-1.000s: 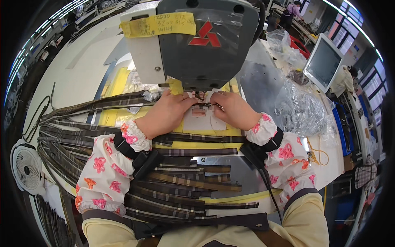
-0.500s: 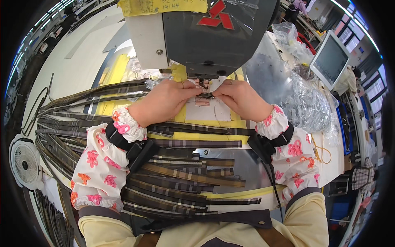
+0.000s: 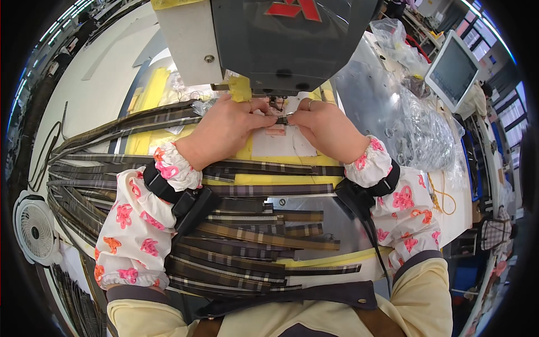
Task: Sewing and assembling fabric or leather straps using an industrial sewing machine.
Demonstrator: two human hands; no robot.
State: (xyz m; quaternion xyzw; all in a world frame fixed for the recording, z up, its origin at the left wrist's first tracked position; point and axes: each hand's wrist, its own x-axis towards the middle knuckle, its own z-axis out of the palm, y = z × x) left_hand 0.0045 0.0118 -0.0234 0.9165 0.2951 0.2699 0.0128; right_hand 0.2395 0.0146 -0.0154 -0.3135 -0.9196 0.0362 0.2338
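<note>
My left hand (image 3: 224, 130) and my right hand (image 3: 328, 126) meet below the needle area of a sewing machine (image 3: 281, 53). Between their fingertips is the short end of a dark fabric strip (image 3: 282, 119), pinched from both sides just in front of the presser foot (image 3: 275, 103). Thumb and forefinger are pressed together on each hand. Most of the held strip is hidden by the fingers. Many similar dark plaid strips (image 3: 264, 231) lie in rows beneath my forearms, and another bundle (image 3: 151, 121) runs off to the left.
Clear plastic wrapping (image 3: 421, 137) is heaped to the right of the machine, with a screen (image 3: 453, 72) behind it. A small white fan (image 3: 35, 229) stands at the far left. Yellow tape (image 3: 321, 259) edges the worktable, and a yellow cord (image 3: 443, 199) lies at the right.
The view has tilted a little, so the machine sits higher in the picture. Both hands stay at the needle area with the strip pinched, their fingertips slightly closer together.
</note>
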